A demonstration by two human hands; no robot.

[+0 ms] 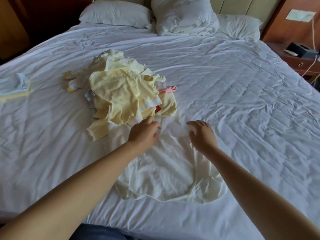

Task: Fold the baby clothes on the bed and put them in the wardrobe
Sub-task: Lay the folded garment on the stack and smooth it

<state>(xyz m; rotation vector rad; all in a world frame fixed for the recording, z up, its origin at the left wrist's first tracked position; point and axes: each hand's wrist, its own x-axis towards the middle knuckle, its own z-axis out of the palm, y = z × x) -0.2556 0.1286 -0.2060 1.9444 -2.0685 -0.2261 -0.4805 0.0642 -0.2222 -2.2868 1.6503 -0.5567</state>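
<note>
A cream garment [166, 174] is laid flat near the bed's [242, 101] front edge, seemingly being smoothed by the left hand [143, 134] and right hand [202, 135], both open-fingered; a fold is needed next.

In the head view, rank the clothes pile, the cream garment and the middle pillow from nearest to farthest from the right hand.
1. cream garment, spread directly beneath the right hand.
2. clothes pile, ahead and to the left.
3. middle pillow, at the head of the bed.
</note>
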